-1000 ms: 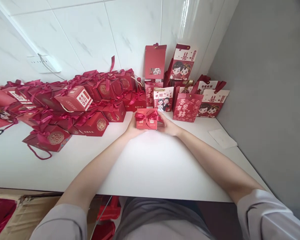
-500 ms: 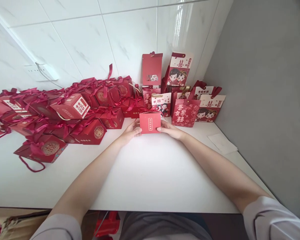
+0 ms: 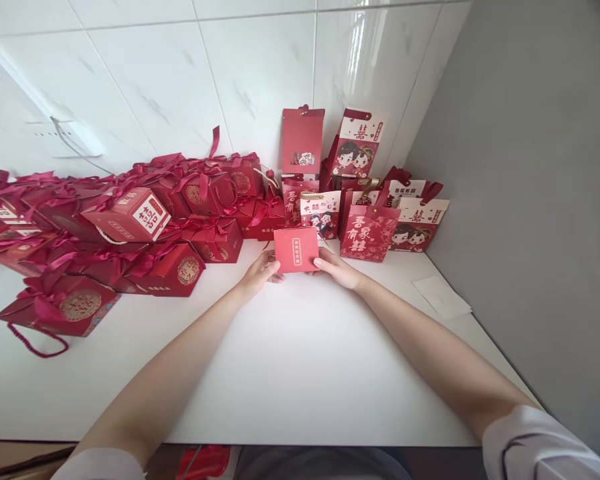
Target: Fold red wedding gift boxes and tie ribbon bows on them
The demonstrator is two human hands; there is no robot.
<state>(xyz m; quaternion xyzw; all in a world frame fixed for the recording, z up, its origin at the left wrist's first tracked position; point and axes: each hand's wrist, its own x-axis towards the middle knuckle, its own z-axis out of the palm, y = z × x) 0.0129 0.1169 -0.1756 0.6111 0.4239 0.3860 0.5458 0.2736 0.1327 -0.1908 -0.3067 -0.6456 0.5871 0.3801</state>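
Observation:
A small red gift box with a gold-framed column of characters faces me above the white table. My left hand grips its left side, thumb on the front face and fingers around behind. On the right side my right hand holds it the same way, thumb at the lower front corner. Dark red ribbon shows at the box's top edge. Just behind it stand a white-and-red paper bag with a printed couple and a red floral paper bag.
Stacked red gift boxes with ribbon bows fill the left of the table. More paper bags stand against the tiled wall. White paper lies near the grey wall at right. A socket strip is at upper left.
The box, still between both hands, has tilted slightly, and its ribbon shows less at the top. My view has shifted a little; the hands keep their hold.

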